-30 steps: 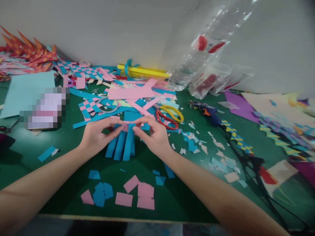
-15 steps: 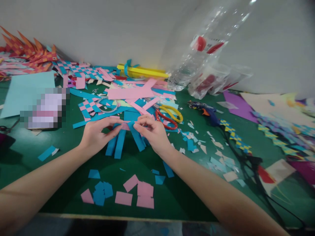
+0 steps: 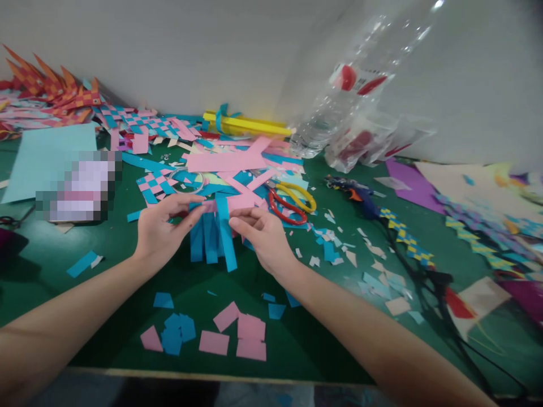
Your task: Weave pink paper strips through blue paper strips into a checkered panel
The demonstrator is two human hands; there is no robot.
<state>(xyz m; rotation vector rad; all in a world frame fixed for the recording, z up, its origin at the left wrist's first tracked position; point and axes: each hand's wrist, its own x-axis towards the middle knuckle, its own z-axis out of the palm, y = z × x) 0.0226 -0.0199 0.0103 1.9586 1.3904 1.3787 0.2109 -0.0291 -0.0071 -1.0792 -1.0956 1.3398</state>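
Between my hands hang several blue paper strips (image 3: 211, 240), looped over a pink paper strip (image 3: 208, 207). My left hand (image 3: 163, 226) pinches the left end of this piece between thumb and fingers. My right hand (image 3: 258, 232) is closed at the right side, its thumb and forefinger at the edge of the rightmost blue strip (image 3: 226, 237). Part of the piece is hidden behind the fingers. Just beyond my right hand lie scissors (image 3: 292, 204) with red and yellow handles. A roll of clear tape (image 3: 186, 180) rests past my left hand.
Pink and blue scraps (image 3: 212, 339) lie near the table's front edge. A phone, blurred out, (image 3: 82, 189) sits on the left by a light blue sheet (image 3: 51, 152). A plastic bottle (image 3: 339, 85) leans on the wall. A glue gun (image 3: 360, 198) and its cable are at the right.
The rightmost blue strip has swung from slanting to nearly upright. The strips hang straighter and closer together, and my right hand sits slightly lower.
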